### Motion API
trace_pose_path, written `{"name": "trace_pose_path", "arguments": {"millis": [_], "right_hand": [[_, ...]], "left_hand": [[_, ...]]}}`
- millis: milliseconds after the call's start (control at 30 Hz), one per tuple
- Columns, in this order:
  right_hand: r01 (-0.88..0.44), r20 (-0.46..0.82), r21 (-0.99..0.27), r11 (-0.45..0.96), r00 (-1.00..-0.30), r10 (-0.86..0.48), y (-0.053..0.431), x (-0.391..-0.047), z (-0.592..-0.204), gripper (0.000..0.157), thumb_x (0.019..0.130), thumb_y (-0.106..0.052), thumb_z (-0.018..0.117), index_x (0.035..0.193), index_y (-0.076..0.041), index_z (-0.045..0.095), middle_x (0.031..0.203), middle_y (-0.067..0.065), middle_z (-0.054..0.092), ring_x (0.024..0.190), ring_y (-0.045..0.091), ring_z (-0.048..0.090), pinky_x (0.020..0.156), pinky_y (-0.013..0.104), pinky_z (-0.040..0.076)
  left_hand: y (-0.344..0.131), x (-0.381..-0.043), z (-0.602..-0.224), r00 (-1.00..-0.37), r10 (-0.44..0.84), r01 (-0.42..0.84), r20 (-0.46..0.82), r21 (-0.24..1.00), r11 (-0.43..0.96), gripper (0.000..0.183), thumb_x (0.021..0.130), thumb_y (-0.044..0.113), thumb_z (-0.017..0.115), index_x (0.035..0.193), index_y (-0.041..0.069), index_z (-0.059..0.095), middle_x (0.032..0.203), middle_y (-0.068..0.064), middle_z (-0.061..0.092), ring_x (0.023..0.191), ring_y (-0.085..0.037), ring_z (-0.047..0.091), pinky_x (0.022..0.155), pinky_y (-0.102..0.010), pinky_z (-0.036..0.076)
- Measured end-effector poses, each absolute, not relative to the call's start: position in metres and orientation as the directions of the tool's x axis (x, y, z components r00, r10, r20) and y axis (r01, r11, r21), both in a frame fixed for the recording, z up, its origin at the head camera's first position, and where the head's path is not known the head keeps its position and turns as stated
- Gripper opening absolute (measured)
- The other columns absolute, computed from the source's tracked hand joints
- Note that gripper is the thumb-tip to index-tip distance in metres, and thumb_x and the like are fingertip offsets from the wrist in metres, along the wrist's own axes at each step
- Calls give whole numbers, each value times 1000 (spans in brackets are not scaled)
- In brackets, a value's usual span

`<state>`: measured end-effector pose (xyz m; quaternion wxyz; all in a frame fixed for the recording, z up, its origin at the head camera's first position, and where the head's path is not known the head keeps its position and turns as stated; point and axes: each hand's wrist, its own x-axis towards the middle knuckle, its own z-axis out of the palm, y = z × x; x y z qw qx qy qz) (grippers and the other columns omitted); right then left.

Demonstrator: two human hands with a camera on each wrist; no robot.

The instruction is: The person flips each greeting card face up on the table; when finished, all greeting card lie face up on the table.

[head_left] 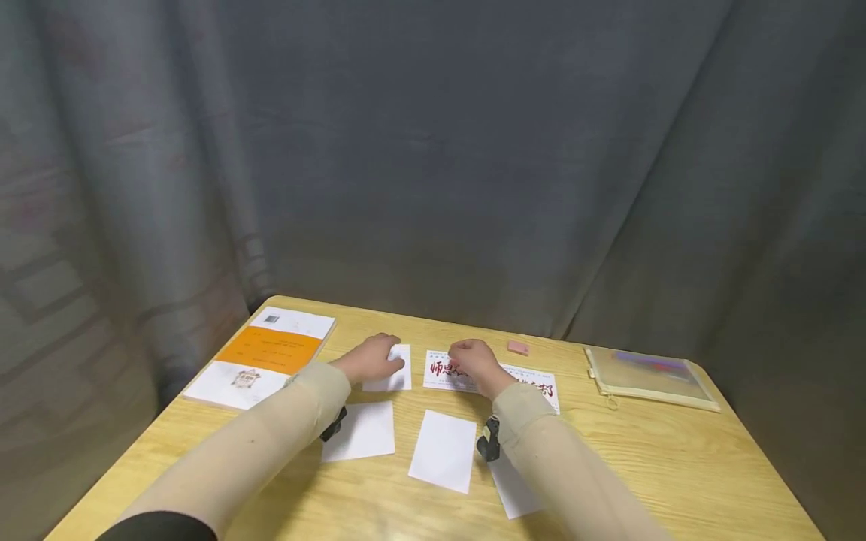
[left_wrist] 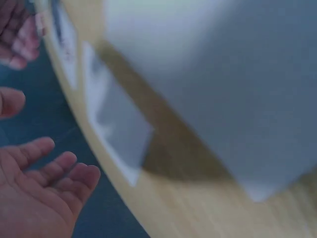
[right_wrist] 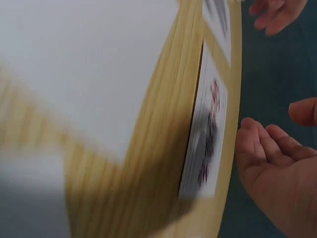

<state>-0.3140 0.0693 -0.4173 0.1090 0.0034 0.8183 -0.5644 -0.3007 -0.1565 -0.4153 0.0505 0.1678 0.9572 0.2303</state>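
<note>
Fingers of the left hand (head_left: 370, 358) are spread apart; those of the right hand (head_left: 479, 366) bend loosely, thumb apart. Lower middle of the head view, 3 white papers (head_left: 443, 451) lie on the surface (head_left: 676, 466). Beyond, centre, a white card (head_left: 401, 382) lies beneath the left hand, a red-lettered card (head_left: 438, 370) beneath the right. Farther right sits a pink block (head_left: 518, 348).

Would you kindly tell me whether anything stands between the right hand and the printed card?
Nothing visible does: the right hand hovers above the printed card, and the pink block lies beyond the card.
</note>
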Motion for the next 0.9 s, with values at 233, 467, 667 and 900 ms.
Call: {"name": "trace_pose_path", "arguments": {"millis": [233,467,667,900], "right_hand": [[162,-226,-949,271,-947,-228,33,-313,-422,37,104,-7,53,134,15,55,130,27,62,118,35,63,102,43,51],[236,-302,-934,270,-923,-237,16,-318,-425,32,101,-8,55,127,10,60,106,14,64,87,18,60,84,31,54],[286,-341,-922,260,-919,-196,10,-323,-426,32,98,-8,58,125,10,61,101,8,60,76,12,55,72,23,50],[293,-338,-923,250,-927,-162,-1,-319,-425,14,94,-2,56,105,4,62,82,5,58,65,12,51,61,22,46]], "left_hand": [[-170,-292,-428,-876,435,362,-207,312,878,59,105,32,50,150,-6,47,159,-27,37,148,-42,33,121,-51,27],[-170,-293,-434,-854,454,407,-252,219,887,64,100,34,56,150,-5,48,160,-25,36,150,-37,32,122,-46,28],[-168,-299,-437,-863,449,397,-231,240,886,63,100,33,55,150,-4,48,160,-24,36,150,-37,33,122,-45,28],[-176,-299,-440,-871,454,366,-186,369,854,51,102,22,53,142,-10,55,155,-29,41,145,-42,39,120,-49,30]]}}
